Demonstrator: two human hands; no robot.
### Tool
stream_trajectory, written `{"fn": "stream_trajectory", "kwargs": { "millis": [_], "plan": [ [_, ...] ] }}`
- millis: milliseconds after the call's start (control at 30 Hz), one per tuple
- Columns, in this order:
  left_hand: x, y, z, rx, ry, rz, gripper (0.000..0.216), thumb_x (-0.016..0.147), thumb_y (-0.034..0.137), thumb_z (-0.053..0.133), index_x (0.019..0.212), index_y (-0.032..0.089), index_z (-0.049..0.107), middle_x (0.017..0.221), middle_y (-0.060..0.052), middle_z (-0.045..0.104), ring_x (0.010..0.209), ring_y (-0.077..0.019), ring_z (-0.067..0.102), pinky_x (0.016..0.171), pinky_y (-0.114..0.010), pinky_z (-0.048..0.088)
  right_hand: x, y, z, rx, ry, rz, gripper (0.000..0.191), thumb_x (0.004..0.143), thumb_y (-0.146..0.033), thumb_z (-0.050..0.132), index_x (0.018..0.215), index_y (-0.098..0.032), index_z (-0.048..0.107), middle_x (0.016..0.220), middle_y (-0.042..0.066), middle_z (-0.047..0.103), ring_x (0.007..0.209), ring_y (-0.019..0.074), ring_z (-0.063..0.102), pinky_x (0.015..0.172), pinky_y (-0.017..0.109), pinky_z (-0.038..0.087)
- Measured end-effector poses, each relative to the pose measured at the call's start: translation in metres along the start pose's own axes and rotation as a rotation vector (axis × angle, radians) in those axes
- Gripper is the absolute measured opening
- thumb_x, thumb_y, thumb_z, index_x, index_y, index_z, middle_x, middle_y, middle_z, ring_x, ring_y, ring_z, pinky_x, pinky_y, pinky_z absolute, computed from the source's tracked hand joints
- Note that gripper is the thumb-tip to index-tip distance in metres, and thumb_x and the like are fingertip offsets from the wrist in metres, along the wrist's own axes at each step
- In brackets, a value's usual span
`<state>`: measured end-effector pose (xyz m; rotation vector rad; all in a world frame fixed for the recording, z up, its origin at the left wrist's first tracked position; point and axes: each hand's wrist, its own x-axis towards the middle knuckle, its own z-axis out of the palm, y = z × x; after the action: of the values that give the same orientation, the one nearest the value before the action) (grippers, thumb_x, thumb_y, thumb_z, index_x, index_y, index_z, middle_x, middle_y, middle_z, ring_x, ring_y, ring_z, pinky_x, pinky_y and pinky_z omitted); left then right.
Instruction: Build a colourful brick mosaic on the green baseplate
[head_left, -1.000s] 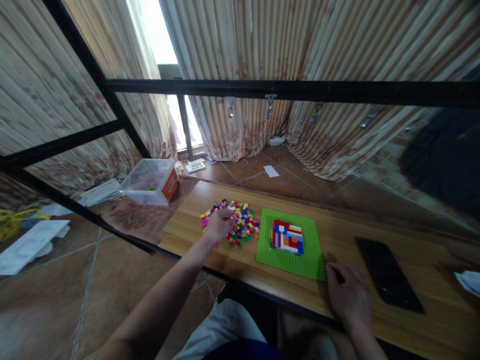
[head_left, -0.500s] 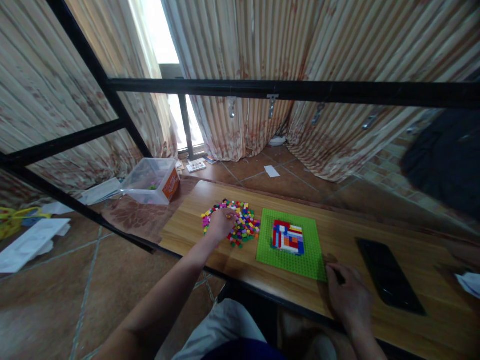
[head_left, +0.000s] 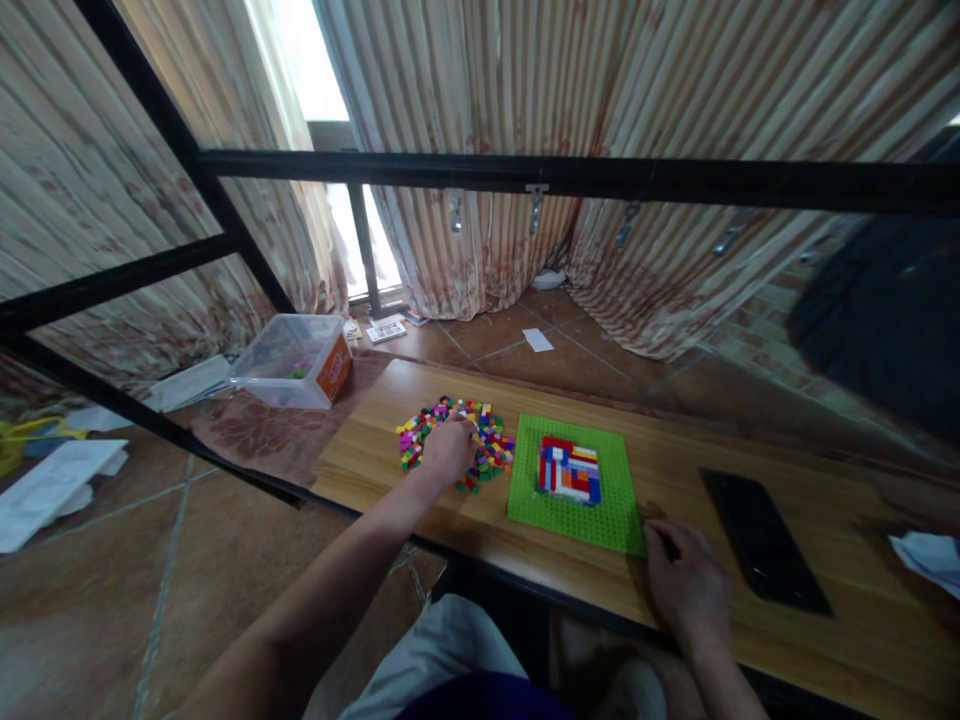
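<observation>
My left hand (head_left: 448, 449) rests on a heap of small coloured bricks (head_left: 491, 450) on the wooden table (head_left: 675, 470), its fingers curled down into the pile; what they hold, if anything, is hidden. To the right of the heap lies a green baseplate (head_left: 600, 510) with a red, blue, white and orange patch of bricks (head_left: 568, 470) built on it. My right hand (head_left: 686, 585) lies on the table at the baseplate's near right corner, fingers bent and pressing on that corner.
A black phone (head_left: 761, 540) lies flat to the right of the baseplate, with white paper (head_left: 930, 555) at the far right edge. A clear plastic box (head_left: 294, 360) stands on the floor beyond the table's left end. Black frame bars (head_left: 570, 178) cross in front of the curtains.
My left hand has shifted slightly right over the brick heap. My right hand has stayed at the baseplate's corner. The view has shifted a little.
</observation>
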<state>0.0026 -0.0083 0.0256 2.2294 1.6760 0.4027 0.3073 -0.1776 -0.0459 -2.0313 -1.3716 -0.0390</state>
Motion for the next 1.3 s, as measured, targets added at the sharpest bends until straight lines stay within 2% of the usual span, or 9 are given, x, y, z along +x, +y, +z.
{"fn": "stream_trajectory", "kwargs": {
  "millis": [167, 233, 400, 533, 767, 933, 1100, 1300],
  "plan": [
    [-0.001, -0.002, 0.000, -0.004, 0.062, 0.026, 0.020, 0.083, 0.017, 0.053, 0.093, 0.019, 0.069, 0.109, -0.011, 0.065, 0.088, -0.0208, 0.064, 0.081, -0.028, 0.047, -0.001, 0.000, 0.000, 0.009, 0.008, -0.031, 0.046, 0.088, -0.054, 0.039, 0.085, -0.017, 0.067, 0.095, 0.013, 0.067, 0.090, 0.0255, 0.062, 0.084, 0.039, 0.048],
    [-0.002, -0.004, 0.000, -0.035, 0.099, 0.032, 0.020, 0.085, 0.018, 0.051, 0.095, 0.019, 0.068, 0.102, -0.011, 0.067, 0.088, -0.0213, 0.064, 0.080, -0.028, 0.046, -0.001, 0.001, 0.000, 0.011, 0.016, -0.044, 0.044, 0.088, -0.052, 0.040, 0.085, -0.017, 0.067, 0.095, 0.012, 0.067, 0.089, 0.0250, 0.062, 0.083, 0.038, 0.048],
    [-0.008, -0.006, -0.001, -0.091, 0.094, -0.003, 0.024, 0.089, 0.017, 0.042, 0.080, 0.017, 0.065, 0.073, -0.006, 0.065, 0.070, -0.0180, 0.059, 0.067, -0.026, 0.038, -0.001, 0.001, 0.001, 0.011, 0.030, -0.045, 0.043, 0.088, -0.051, 0.041, 0.086, -0.017, 0.067, 0.094, 0.013, 0.067, 0.090, 0.0251, 0.062, 0.084, 0.038, 0.048],
    [-0.011, -0.007, 0.000, -0.154, 0.097, -0.035, 0.029, 0.089, 0.014, 0.038, 0.072, 0.016, 0.061, 0.065, -0.004, 0.061, 0.061, -0.0156, 0.054, 0.060, -0.025, 0.032, -0.001, 0.001, 0.001, 0.003, 0.018, -0.040, 0.043, 0.088, -0.051, 0.041, 0.086, -0.017, 0.067, 0.095, 0.012, 0.067, 0.091, 0.0249, 0.061, 0.084, 0.038, 0.048],
    [-0.011, -0.006, 0.003, -0.116, 0.118, -0.090, 0.026, 0.089, 0.015, 0.039, 0.075, 0.016, 0.062, 0.069, -0.007, 0.063, 0.064, -0.0164, 0.056, 0.061, -0.026, 0.031, 0.000, 0.000, 0.001, 0.001, 0.033, -0.044, 0.044, 0.088, -0.052, 0.040, 0.085, -0.017, 0.067, 0.094, 0.012, 0.067, 0.091, 0.0249, 0.062, 0.083, 0.038, 0.048],
    [-0.011, -0.005, 0.003, -0.013, 0.073, -0.119, 0.029, 0.091, 0.017, 0.037, 0.083, 0.015, 0.064, 0.076, -0.008, 0.067, 0.071, -0.0178, 0.060, 0.064, -0.026, 0.034, -0.001, 0.002, 0.002, 0.021, 0.026, -0.028, 0.043, 0.088, -0.052, 0.041, 0.085, -0.018, 0.066, 0.095, 0.012, 0.067, 0.091, 0.0249, 0.061, 0.085, 0.038, 0.047],
    [-0.011, -0.007, 0.003, 0.050, 0.037, -0.103, 0.030, 0.094, 0.025, 0.038, 0.090, 0.017, 0.066, 0.080, -0.008, 0.069, 0.076, -0.0193, 0.062, 0.066, -0.026, 0.037, -0.001, 0.002, 0.002, 0.023, 0.025, -0.040, 0.042, 0.088, -0.051, 0.041, 0.085, -0.018, 0.066, 0.094, 0.012, 0.067, 0.089, 0.0244, 0.062, 0.082, 0.037, 0.048],
    [-0.013, -0.010, 0.003, 0.028, 0.068, -0.068, 0.029, 0.092, 0.027, 0.041, 0.089, 0.019, 0.068, 0.081, -0.007, 0.071, 0.078, -0.0198, 0.064, 0.067, -0.026, 0.039, 0.000, 0.000, 0.001, 0.002, 0.031, -0.047, 0.044, 0.089, -0.052, 0.040, 0.085, -0.017, 0.067, 0.094, 0.012, 0.067, 0.090, 0.0252, 0.062, 0.083, 0.038, 0.048]
  ]
}}
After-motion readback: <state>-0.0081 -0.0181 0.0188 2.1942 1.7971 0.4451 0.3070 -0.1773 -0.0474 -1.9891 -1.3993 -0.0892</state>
